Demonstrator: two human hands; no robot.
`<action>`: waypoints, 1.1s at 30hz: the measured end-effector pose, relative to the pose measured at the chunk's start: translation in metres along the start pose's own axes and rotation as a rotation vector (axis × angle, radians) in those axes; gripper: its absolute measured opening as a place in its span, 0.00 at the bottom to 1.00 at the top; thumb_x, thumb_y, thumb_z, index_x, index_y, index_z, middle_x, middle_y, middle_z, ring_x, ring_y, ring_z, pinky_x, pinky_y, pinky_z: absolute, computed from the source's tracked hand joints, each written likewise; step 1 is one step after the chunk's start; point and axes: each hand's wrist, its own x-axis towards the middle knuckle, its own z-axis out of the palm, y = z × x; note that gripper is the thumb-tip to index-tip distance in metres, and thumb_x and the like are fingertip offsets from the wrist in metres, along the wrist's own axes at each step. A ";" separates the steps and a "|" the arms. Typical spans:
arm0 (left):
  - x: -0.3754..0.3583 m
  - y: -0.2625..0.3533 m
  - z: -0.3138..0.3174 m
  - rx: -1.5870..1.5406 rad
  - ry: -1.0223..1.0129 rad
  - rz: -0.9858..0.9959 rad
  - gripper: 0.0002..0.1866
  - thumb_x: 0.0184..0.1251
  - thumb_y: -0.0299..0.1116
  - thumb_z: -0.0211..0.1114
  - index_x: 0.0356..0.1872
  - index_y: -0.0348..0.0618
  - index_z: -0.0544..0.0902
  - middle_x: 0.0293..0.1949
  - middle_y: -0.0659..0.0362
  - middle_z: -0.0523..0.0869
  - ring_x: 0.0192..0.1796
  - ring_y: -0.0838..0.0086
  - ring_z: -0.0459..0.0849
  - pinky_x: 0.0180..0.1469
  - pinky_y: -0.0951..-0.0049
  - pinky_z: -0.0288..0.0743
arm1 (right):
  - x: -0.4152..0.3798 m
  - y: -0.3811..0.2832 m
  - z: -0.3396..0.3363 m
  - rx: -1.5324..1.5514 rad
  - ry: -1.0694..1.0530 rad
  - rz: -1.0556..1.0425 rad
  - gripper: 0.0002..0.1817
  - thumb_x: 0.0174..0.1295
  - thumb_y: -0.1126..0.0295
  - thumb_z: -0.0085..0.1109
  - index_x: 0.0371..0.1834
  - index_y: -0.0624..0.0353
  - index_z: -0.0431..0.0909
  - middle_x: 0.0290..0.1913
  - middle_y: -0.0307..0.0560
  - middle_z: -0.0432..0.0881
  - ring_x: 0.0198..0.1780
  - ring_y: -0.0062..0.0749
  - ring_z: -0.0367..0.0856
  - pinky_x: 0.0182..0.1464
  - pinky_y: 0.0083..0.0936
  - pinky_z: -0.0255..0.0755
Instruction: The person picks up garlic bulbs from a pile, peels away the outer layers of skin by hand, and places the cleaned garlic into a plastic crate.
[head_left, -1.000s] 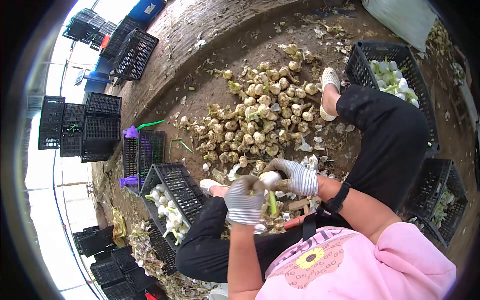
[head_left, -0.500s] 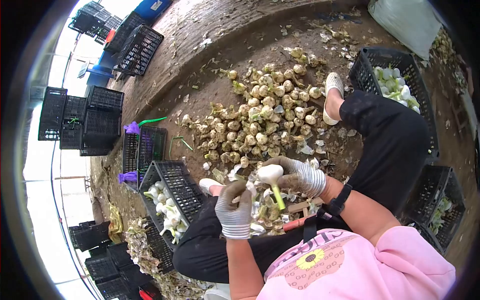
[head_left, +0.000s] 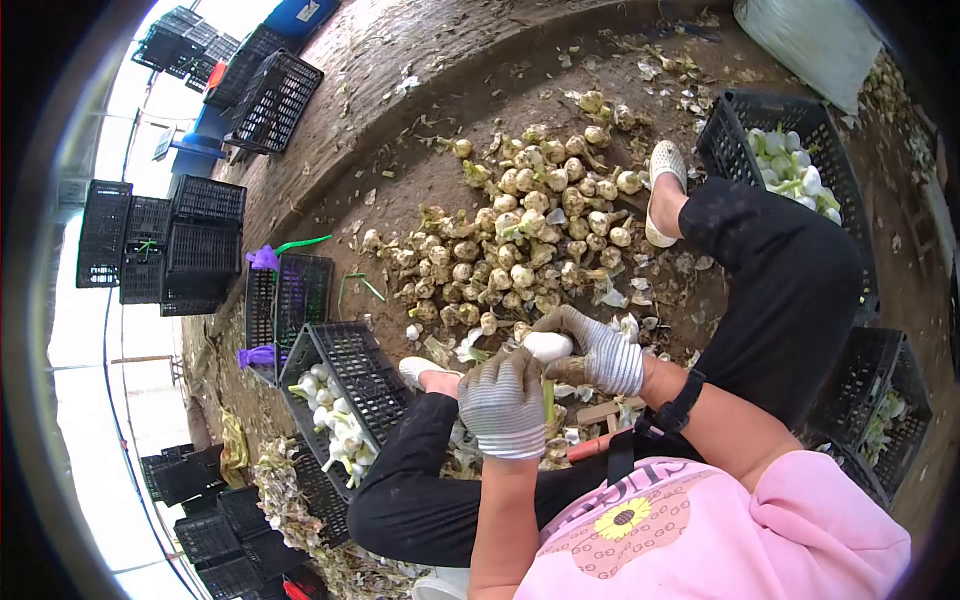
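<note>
Smooth round white bulb (head_left: 548,347), knit-gloved right hand (head_left: 600,352), grip closed around it, left hand (head_left: 503,405) curled, hold unclear

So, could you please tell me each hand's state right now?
Right hand: closed, holding a white garlic bulb.
Left hand: fingers curled beside it; whether it grips anything cannot be told.
</note>
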 end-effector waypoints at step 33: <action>-0.039 -0.044 0.059 -0.917 -0.350 -0.351 0.08 0.54 0.19 0.56 0.35 0.36 0.78 0.35 0.57 0.81 0.37 0.74 0.78 0.43 0.77 0.72 | -0.002 -0.037 -0.073 1.218 0.422 -0.406 0.14 0.57 0.65 0.56 0.45 0.59 0.73 0.32 0.44 0.78 0.29 0.30 0.78 0.34 0.29 0.74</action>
